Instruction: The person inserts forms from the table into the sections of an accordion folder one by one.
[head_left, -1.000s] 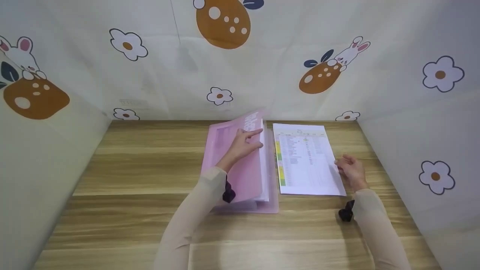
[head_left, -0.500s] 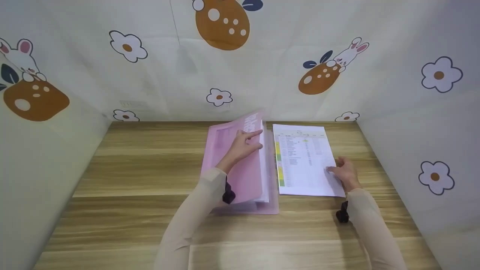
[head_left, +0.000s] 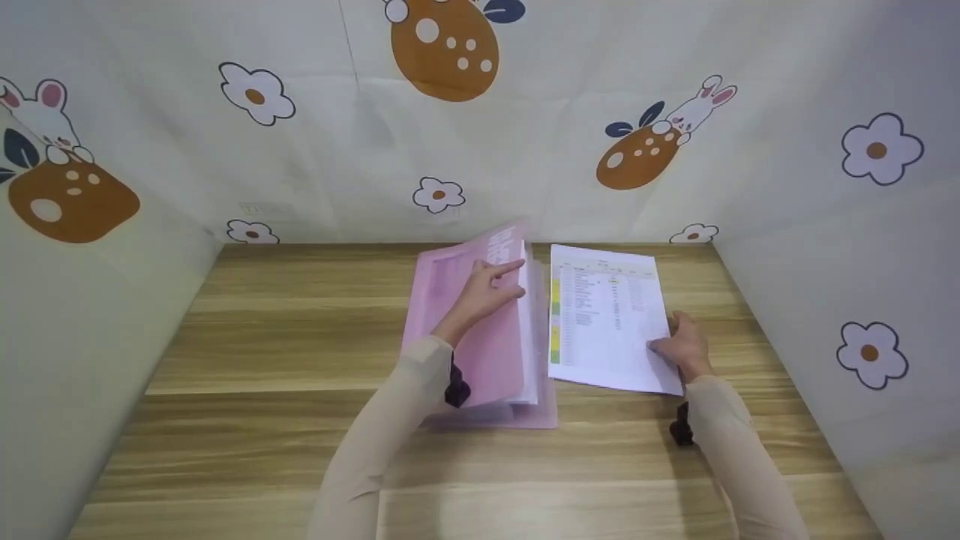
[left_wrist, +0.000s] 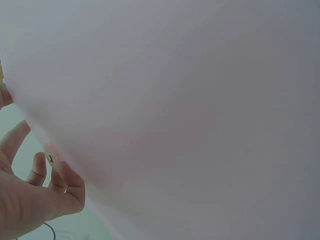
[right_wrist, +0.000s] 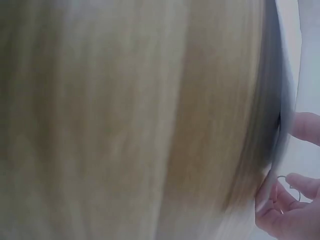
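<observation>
I see a long wooden table with pale and brown stripes [head_left: 300, 352]. Soft cloth walls with bunnies and flowers [head_left: 600, 112] stand around it on three sides.

On the table lies a pink see-through plastic folder with clear pockets [head_left: 480, 345]. It sits in the middle, close to the back wall, and its cover is lifted up. My left hand [head_left: 487, 289] holds that cover up. The fingers are spread and mostly straight, pressing on the pink sheet. In the left wrist view the fingers [left_wrist: 37, 170] sit loose beside the big pale sheet.

Just to the right of the folder is a white printed paper with green and yellow marks down its left side [head_left: 604, 319]. Its left edge is right beside the folder's pockets, and its right side is lifted a little off the wood. My right hand [head_left: 679, 349] pinches the paper at its right edge, near the bottom corner. In the right wrist view I see fingers [right_wrist: 300, 185] curled around the thin edge.

To do this well, I think I should keep the cover held wide, keep the paper flat and not bent, and line its left edge up with a pocket opening.
</observation>
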